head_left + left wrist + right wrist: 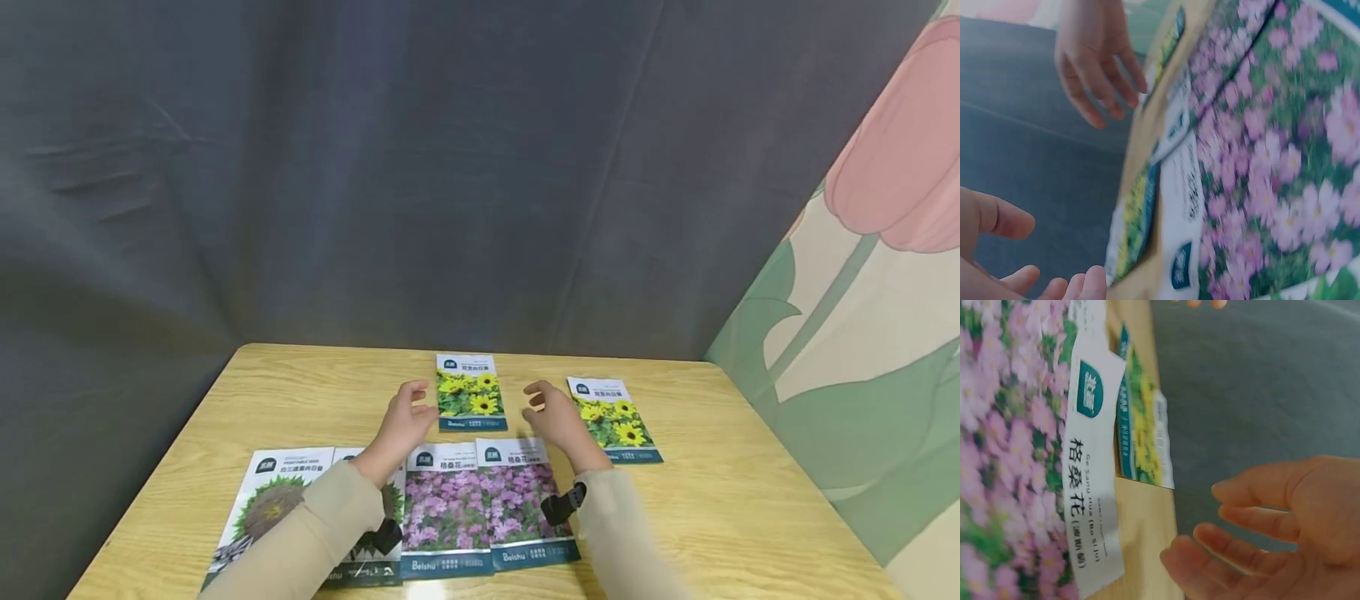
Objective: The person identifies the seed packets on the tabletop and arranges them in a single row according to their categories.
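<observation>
My left hand (405, 421) hovers by the left edge of a yellow-flower seed packet (471, 392), fingers loosely bent and holding nothing. On that packet's other side is my right hand (558, 421), also holding nothing, its fingers relaxed. A second yellow-flower packet (617, 423) lies just right of the right hand. Below the hands, two pink-flower seed packets (447, 512) lie side by side, their edges meeting or overlapping. In the right wrist view, the right hand (1279, 531) is apart from the yellow-flower packet (1141, 425). Whether the left fingertips touch their packet, I cannot tell.
Two large sunflower seed packets (273, 500) lie at the table's front left, partly covered by the left sleeve (315, 529). The wooden table (750, 500) ends at a dark curtain (480, 183) behind. A flower-patterned wall covering (862, 333) rises at the right.
</observation>
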Motion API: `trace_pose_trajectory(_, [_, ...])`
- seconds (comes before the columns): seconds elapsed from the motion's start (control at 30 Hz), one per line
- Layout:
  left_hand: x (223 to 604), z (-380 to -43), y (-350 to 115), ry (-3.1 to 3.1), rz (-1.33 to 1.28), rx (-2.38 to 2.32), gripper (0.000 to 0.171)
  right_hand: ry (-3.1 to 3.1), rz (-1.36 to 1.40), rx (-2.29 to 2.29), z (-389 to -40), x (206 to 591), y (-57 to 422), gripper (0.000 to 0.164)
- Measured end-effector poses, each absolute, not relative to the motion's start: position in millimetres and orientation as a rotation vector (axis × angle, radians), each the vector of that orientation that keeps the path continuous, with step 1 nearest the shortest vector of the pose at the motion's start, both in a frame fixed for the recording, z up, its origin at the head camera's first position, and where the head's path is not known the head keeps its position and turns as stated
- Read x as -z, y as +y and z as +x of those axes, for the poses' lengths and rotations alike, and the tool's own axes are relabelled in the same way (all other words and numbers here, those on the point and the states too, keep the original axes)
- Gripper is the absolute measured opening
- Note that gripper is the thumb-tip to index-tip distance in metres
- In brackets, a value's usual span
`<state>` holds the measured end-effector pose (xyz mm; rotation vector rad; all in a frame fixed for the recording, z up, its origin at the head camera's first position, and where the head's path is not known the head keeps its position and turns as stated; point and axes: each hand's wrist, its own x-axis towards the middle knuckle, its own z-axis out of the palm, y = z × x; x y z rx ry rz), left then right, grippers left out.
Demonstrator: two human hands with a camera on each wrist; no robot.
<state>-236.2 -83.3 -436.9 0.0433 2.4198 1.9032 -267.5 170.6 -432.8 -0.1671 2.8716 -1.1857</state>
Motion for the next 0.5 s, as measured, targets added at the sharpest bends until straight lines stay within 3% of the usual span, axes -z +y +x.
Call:
trace_pose_trajectory(0.23, [453.5, -265.0, -88.5, 2.39, -0.141, -1.835, 0.064, 2.683, -0.065, 1.302, -310.2, 436.2, 168.7, 0.04])
trace_pose_trajectory(0.5, [465.6, -291.2, -89.5, 2.369, -0.19, -1.88, 0.063, 2.519, -0.006, 1.341, -324.6, 429.5, 162.5, 0.051])
